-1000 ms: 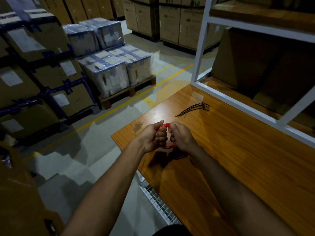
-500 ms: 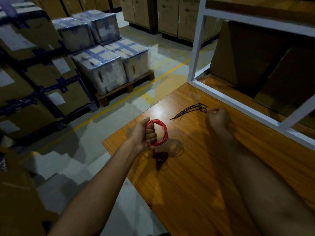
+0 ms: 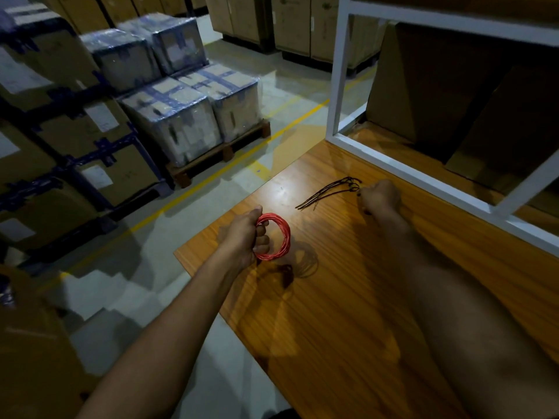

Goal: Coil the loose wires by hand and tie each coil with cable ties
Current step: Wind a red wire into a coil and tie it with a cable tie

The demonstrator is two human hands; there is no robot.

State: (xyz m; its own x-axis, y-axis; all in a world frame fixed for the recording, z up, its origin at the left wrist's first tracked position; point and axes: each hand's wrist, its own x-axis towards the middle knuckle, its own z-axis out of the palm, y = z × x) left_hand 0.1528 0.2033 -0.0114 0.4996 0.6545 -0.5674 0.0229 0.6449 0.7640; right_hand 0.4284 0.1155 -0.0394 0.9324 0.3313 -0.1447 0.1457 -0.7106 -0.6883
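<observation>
My left hand (image 3: 245, 237) grips a coil of red wire (image 3: 279, 237) and holds it upright just above the wooden table (image 3: 348, 313), near its far left corner. A small bunch of black cable ties (image 3: 329, 193) lies further back on the table. My right hand (image 3: 379, 196) is at the right end of that bunch with its fingers curled; something dark shows at the fingertips, and whether they pinch a tie is unclear.
A white metal shelf frame (image 3: 335, 86) stands on the table's far right, with cardboard boxes (image 3: 438, 86) behind it. Wrapped cartons on a pallet (image 3: 187, 116) and stacked boxes (image 3: 60, 131) fill the floor to the left, beyond a yellow floor line (image 3: 211, 179).
My right hand has let go of the red coil and moved back and right to the cable ties. The left hand keeps hold of the coil.
</observation>
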